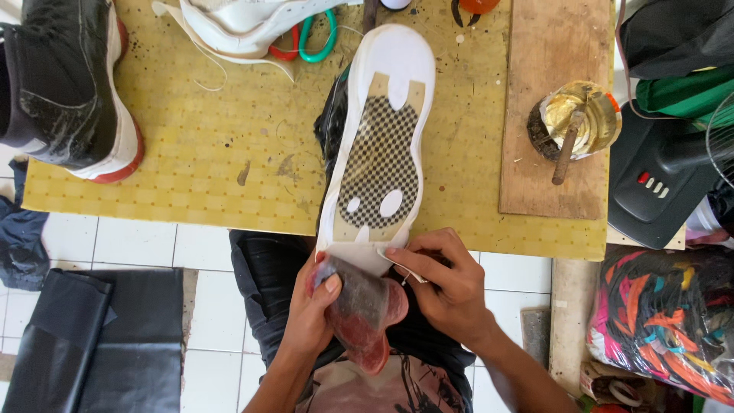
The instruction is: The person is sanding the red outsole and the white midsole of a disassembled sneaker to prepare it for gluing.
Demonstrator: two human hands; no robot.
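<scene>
Thing: upturned white-soled sneaker with checkered carbon-pattern plate, heel end at table edge, long axis running away from the person | Left hand: closed around peeled translucent red rubber outsole | Right hand: fingers pinching the sole edge at the heel | Both equally near.

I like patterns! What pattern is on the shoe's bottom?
Black-and-white checks on the white sole, seen clearly in the head view.
</scene>
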